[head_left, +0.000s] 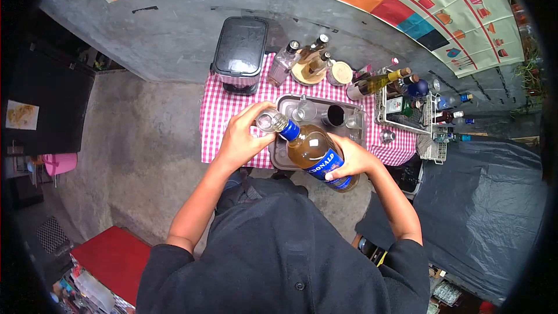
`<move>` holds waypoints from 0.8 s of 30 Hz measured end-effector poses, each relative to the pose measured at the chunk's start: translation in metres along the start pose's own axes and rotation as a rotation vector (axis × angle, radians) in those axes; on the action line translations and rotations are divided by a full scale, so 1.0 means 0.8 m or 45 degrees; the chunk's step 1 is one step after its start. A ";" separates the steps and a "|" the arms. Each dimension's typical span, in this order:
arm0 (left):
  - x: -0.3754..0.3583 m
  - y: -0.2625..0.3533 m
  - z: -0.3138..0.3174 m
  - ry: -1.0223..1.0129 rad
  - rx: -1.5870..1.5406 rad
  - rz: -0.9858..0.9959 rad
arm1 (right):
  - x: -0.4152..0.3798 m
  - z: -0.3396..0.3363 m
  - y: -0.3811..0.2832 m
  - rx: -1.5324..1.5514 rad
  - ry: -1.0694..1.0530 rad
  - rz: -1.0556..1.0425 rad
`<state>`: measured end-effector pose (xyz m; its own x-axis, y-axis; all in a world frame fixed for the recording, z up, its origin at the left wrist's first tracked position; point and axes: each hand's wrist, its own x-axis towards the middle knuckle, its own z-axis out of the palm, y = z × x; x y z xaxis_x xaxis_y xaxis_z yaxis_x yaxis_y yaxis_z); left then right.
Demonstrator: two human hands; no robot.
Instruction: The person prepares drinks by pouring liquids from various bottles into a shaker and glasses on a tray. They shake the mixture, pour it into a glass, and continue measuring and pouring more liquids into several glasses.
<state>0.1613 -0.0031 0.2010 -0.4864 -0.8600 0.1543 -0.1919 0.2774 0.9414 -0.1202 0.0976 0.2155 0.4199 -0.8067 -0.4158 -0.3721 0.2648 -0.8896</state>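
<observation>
My left hand [243, 135] is closed round a small clear glass [267, 120], fingers and thumb at its sides. In my right hand [356, 158] is a liquor bottle [314, 146] with a blue label, a blue neck band and amber liquid. The bottle is tilted to the left, its mouth right at the glass's rim. Below both hands lies a grey metal tray [281, 156] on the table. On it stand a clear glass [305, 108], a glass of dark liquid [334, 116] and another clear glass [353, 120], close to my right hand.
A pink checked cloth [213, 117] covers the table. Along the back are a black-lidded bin [239, 46], several bottles [283, 64] and a round container [340, 73]. A wire rack [407, 125] with bottles stands at the right, near a small metal cup [387, 136].
</observation>
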 end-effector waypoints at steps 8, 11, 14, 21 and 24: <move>0.000 -0.006 0.008 -0.002 -0.027 -0.001 | -0.004 -0.005 -0.003 -0.061 0.004 0.071; 0.000 -0.007 0.009 -0.008 -0.035 -0.017 | -0.005 -0.005 -0.009 -0.048 0.002 0.087; 0.000 -0.010 0.011 -0.005 -0.036 -0.009 | -0.006 -0.006 -0.008 -0.051 -0.002 0.087; -0.002 -0.014 0.016 -0.013 -0.009 0.016 | -0.011 -0.004 0.001 -0.006 0.000 0.086; -0.004 -0.013 0.018 -0.013 -0.004 0.000 | -0.013 -0.003 0.004 -0.009 0.000 0.096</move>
<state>0.1528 0.0031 0.1867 -0.4949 -0.8556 0.1515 -0.1893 0.2764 0.9422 -0.1282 0.1057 0.2177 0.3902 -0.7848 -0.4815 -0.4082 0.3212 -0.8545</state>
